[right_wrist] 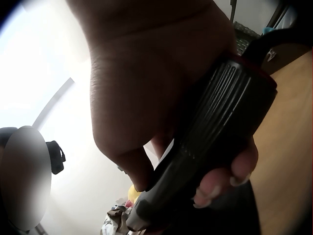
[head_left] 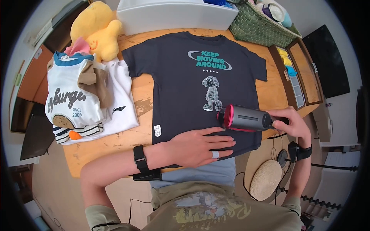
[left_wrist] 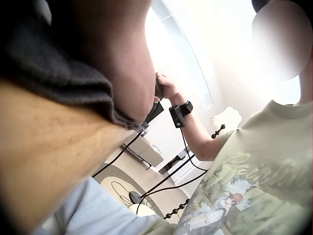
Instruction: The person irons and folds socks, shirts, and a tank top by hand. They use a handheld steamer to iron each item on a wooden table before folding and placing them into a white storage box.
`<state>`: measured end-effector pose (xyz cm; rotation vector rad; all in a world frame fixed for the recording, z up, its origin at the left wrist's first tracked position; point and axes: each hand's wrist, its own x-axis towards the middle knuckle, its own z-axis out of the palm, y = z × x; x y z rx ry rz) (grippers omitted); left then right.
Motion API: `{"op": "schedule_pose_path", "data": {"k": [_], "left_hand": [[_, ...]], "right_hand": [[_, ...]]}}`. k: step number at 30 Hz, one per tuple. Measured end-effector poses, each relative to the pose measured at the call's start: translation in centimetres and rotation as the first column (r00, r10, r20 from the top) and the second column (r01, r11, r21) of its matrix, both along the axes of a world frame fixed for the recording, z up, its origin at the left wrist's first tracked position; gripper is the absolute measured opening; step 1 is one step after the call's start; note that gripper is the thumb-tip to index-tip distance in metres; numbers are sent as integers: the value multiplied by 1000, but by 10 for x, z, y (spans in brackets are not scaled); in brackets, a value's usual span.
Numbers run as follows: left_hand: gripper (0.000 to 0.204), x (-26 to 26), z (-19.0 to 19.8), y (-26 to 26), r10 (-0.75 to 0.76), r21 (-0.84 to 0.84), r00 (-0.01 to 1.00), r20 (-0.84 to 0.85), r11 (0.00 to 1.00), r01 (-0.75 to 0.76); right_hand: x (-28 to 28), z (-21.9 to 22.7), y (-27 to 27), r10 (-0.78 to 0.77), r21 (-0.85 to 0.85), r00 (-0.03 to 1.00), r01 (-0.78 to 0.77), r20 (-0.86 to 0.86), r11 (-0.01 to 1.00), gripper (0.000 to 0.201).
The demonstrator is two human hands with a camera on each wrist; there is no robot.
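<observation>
A dark grey T-shirt [head_left: 181,104] lies spread on the wooden table, printed with green lettering and a wireframe dog figure. My left hand [head_left: 200,145] rests palm down across its lower part, fingers stretched to the right. In my right hand [head_left: 293,122] I grip the handle of a grey-and-pink handheld appliance [head_left: 246,118]. Its body overlaps the shirt's lower right in the head view, its black front end pointing left, just below the dog print. The right wrist view shows fingers curled round the ribbed dark handle [right_wrist: 210,117], with a black cord [right_wrist: 279,41] leaving its end.
Left of the shirt lie piled clothes [head_left: 77,92], with a yellow plush toy [head_left: 94,29] behind. At the back stand a white bin [head_left: 173,17] and a green woven basket [head_left: 258,29]. A wooden box [head_left: 306,73] with its lid open sits at the right edge.
</observation>
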<state>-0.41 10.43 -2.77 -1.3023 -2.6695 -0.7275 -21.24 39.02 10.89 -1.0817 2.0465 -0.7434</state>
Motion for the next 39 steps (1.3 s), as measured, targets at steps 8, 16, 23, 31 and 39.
{"op": "schedule_pose_path", "data": {"k": [8, 16, 23, 31, 39], "left_hand": [[50, 0, 1, 1, 8, 58, 1000, -11, 998, -7], [50, -2, 6, 0, 5, 30, 1000, -1, 1000, -5], [50, -1, 5, 0, 4, 51, 1000, 7, 999, -5], [50, -1, 6, 0, -2, 30, 1000, -4, 1000, 2], [50, -2, 4, -1, -13, 48, 1000, -9, 999, 13]], "right_hand": [[-39, -20, -15, -113, -4, 993, 113, 11, 994, 43], [-104, -30, -48, -154, -57, 988, 154, 5, 986, 48], [-140, -33, -72, -146, -103, 989, 146, 6, 984, 43], [-154, -34, -81, -174, -130, 984, 176, 22, 976, 42], [-122, -20, -80, -133, -141, 991, 135, 21, 981, 43]]}}
